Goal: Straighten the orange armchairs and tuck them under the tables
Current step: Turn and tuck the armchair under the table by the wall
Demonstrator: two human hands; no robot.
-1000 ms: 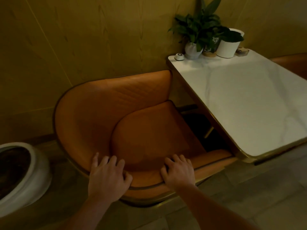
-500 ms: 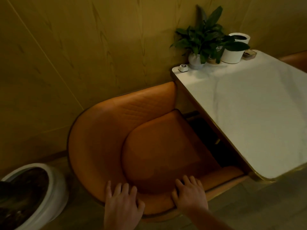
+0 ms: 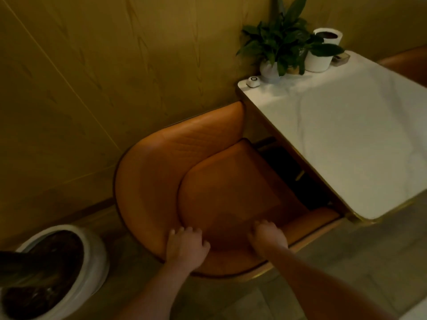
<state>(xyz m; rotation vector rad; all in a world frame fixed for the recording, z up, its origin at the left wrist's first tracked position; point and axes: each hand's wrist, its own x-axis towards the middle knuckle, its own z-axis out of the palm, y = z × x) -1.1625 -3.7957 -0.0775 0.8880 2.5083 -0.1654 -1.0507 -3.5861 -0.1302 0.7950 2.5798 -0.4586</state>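
Note:
An orange armchair (image 3: 215,181) with a curved back stands between the wood wall and the white marble table (image 3: 346,139). Its seat front reaches under the table's near-left edge, and the far arm touches the wall-side corner. My left hand (image 3: 184,247) grips the top rim of the chair back, fingers curled over it. My right hand (image 3: 268,235) grips the same rim a little to the right, near the chair's right arm. A second orange armchair (image 3: 409,63) shows at the far right behind the table.
A big white floor planter (image 3: 92,257) with dark soil stands at the lower left, close to the chair. On the table's wall end sit a leafy potted plant (image 3: 277,47), a white pot (image 3: 321,54) and a small white call button (image 3: 253,81). Grey tiled floor lies lower right.
The chair has slid toward the table and wall, its seat now further under the edge. Both hands stayed on the back rim, fingers curled tighter. My view pulled back and higher.

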